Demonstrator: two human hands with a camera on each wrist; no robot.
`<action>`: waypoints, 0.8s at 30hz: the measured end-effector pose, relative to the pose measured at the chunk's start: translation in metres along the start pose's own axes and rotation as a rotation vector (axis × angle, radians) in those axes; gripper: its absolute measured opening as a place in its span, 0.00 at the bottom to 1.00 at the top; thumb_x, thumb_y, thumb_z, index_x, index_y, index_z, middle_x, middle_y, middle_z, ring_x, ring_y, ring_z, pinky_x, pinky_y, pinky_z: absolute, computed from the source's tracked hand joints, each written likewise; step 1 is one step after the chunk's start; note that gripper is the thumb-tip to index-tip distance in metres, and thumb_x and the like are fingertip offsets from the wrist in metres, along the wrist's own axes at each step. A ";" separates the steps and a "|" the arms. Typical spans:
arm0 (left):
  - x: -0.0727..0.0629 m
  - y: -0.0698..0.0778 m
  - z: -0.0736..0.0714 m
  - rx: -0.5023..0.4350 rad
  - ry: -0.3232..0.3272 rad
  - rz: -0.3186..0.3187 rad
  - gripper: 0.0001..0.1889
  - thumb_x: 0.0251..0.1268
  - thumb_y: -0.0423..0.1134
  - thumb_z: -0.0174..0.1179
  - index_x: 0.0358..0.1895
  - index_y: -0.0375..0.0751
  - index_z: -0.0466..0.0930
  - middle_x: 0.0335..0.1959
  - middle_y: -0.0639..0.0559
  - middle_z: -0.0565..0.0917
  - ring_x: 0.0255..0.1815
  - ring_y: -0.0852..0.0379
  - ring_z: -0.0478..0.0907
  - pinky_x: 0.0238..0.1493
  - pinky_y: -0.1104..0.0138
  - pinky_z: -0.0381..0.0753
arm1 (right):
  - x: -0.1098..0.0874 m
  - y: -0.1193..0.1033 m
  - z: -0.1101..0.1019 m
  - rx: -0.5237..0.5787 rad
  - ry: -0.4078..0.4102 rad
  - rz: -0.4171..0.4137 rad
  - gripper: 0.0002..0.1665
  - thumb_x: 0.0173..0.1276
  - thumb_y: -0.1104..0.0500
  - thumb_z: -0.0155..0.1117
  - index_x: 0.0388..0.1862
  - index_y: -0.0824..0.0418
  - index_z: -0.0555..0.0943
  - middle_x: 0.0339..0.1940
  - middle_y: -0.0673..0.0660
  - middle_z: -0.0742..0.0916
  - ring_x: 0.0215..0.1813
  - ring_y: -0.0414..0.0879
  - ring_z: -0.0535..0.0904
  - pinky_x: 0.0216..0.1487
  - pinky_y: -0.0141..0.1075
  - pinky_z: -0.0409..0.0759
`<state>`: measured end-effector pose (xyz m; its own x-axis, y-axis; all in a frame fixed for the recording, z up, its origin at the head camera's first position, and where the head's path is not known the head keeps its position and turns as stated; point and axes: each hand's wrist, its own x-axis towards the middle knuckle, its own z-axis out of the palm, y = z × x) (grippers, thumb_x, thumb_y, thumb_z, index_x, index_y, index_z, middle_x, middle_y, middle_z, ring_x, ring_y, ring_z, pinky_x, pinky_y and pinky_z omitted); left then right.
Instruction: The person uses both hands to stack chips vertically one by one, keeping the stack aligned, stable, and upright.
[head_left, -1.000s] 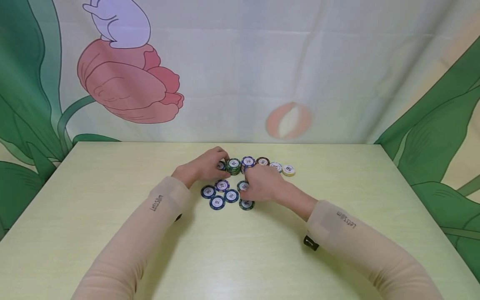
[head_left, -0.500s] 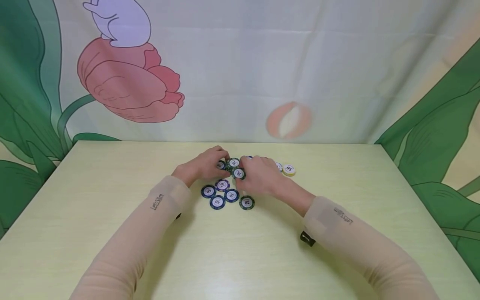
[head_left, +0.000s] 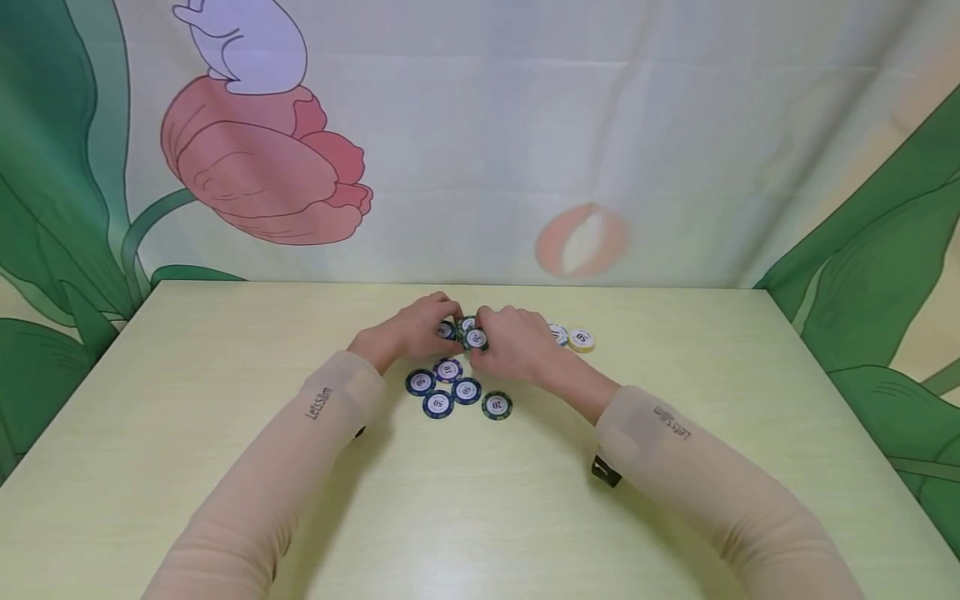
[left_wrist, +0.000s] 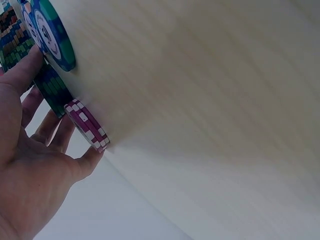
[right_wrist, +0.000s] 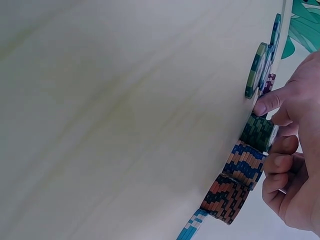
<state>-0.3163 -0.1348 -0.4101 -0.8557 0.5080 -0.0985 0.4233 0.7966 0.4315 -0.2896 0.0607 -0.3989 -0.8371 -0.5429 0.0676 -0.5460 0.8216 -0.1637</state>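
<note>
Around the left end of a row of poker chip stacks, my left hand (head_left: 411, 330) has its thumb in front and fingers behind, gripping a dark stack (head_left: 446, 330). In the left wrist view, the little finger is beside a purple-and-white stack (left_wrist: 87, 125). Between thumb and fingers my right hand (head_left: 516, 340) pinches a green chip marked 20 (head_left: 476, 338), at the front of the green stack (head_left: 468, 322). I cannot tell whether that chip touches the stack. The right hand hides the row's middle in the head view; the right wrist view shows blue (right_wrist: 244, 164) and brown stacks (right_wrist: 225, 198) there.
Several loose chips lie flat in front of the row, among them a purple one (head_left: 448, 370), a blue one (head_left: 438, 404) and a green 20 chip (head_left: 497, 406). A yellow-edged stack (head_left: 581, 340) ends the row at right. A printed curtain (head_left: 450, 167) hangs behind the table (head_left: 420, 517).
My right hand picked up a green chip from the loose group and carried it up and left to the green stack. The left hand stays at the row's left end.
</note>
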 end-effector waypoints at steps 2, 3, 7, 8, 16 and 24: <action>0.000 0.000 0.000 0.002 0.000 0.003 0.21 0.69 0.41 0.69 0.58 0.35 0.77 0.63 0.39 0.73 0.61 0.44 0.71 0.68 0.54 0.69 | 0.000 0.000 0.000 -0.002 0.001 0.000 0.18 0.66 0.49 0.68 0.46 0.60 0.80 0.27 0.50 0.83 0.25 0.45 0.77 0.25 0.38 0.74; 0.000 0.001 0.000 0.004 0.000 0.003 0.20 0.69 0.41 0.69 0.58 0.35 0.77 0.63 0.39 0.73 0.61 0.44 0.71 0.69 0.54 0.69 | 0.001 -0.001 0.000 -0.004 0.004 -0.002 0.16 0.66 0.50 0.68 0.45 0.59 0.80 0.26 0.50 0.82 0.25 0.45 0.76 0.24 0.38 0.74; 0.000 0.001 -0.001 0.008 -0.003 -0.002 0.21 0.69 0.40 0.68 0.59 0.35 0.77 0.63 0.39 0.73 0.61 0.44 0.71 0.69 0.54 0.68 | 0.001 -0.002 0.000 -0.010 0.008 -0.012 0.11 0.69 0.51 0.66 0.40 0.58 0.79 0.24 0.51 0.82 0.24 0.45 0.75 0.22 0.37 0.72; 0.000 0.002 -0.001 0.009 -0.003 -0.003 0.20 0.69 0.40 0.68 0.59 0.35 0.77 0.63 0.39 0.73 0.61 0.44 0.71 0.69 0.54 0.68 | 0.001 -0.002 0.000 -0.011 0.009 -0.014 0.11 0.70 0.51 0.66 0.40 0.58 0.80 0.24 0.52 0.82 0.24 0.45 0.75 0.22 0.37 0.72; -0.001 0.003 -0.001 0.006 -0.012 -0.019 0.21 0.70 0.41 0.68 0.60 0.36 0.77 0.64 0.39 0.73 0.62 0.44 0.71 0.69 0.53 0.68 | -0.002 0.001 0.000 0.000 0.029 -0.018 0.17 0.72 0.52 0.66 0.54 0.60 0.81 0.34 0.54 0.87 0.28 0.46 0.78 0.27 0.40 0.78; 0.000 0.003 -0.001 0.004 -0.025 -0.048 0.22 0.70 0.42 0.68 0.61 0.37 0.76 0.64 0.40 0.72 0.62 0.44 0.70 0.69 0.54 0.68 | -0.006 0.004 0.001 -0.008 0.080 -0.049 0.06 0.72 0.58 0.67 0.45 0.57 0.85 0.33 0.51 0.88 0.30 0.45 0.80 0.28 0.40 0.79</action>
<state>-0.3153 -0.1326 -0.4080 -0.8674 0.4772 -0.1412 0.3831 0.8215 0.4224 -0.2867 0.0667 -0.4004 -0.8091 -0.5672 0.1535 -0.5865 0.7958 -0.1508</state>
